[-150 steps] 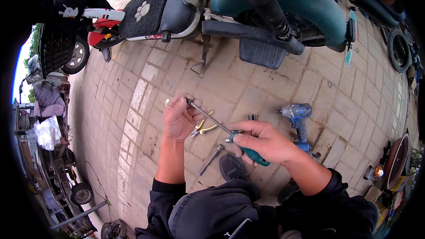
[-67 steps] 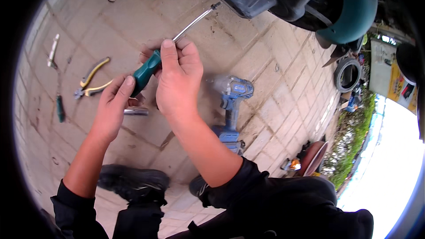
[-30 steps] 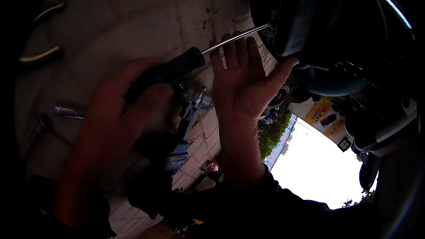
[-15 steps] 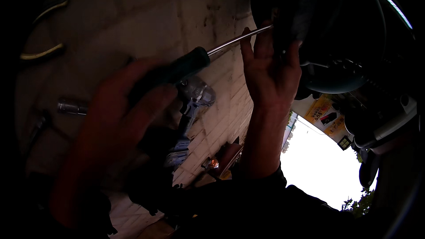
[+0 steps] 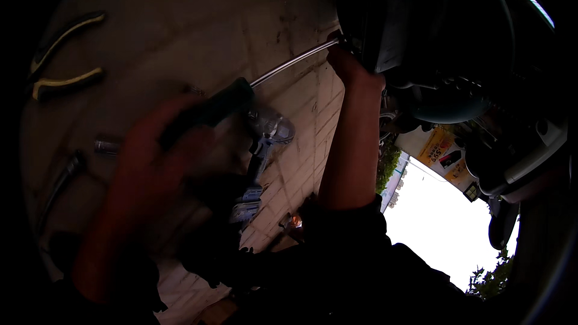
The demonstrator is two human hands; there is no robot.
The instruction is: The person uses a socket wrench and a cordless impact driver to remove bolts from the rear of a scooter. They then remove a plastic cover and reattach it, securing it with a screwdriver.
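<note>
A screwdriver (image 5: 293, 67) with a dark green handle and a long metal shaft slants up to the right. Its handle lies in my left hand (image 5: 158, 156), which is closed round it and blurred. The tip of the shaft meets the edge of a large, dark, rounded vehicle part (image 5: 390, 30). Beside that tip is my right hand (image 5: 352, 67), bent at the wrist against the dark part. Most of its fingers are hidden there or lost in shadow, so their grip does not show.
On the paved floor (image 5: 198, 42) lie pliers with black-and-yellow handles (image 5: 71, 78), a metal socket (image 5: 107, 145), a dark hand tool (image 5: 63, 183) and a blue-grey power tool (image 5: 260, 150). A yellow poster (image 5: 436, 145) and bright daylight show at the right.
My right hand has moved up and inward, and its fingers, visible before, are now mostly hidden. The screwdriver has shifted left and slightly down in the picture. The view has moved a little, showing more of the pliers.
</note>
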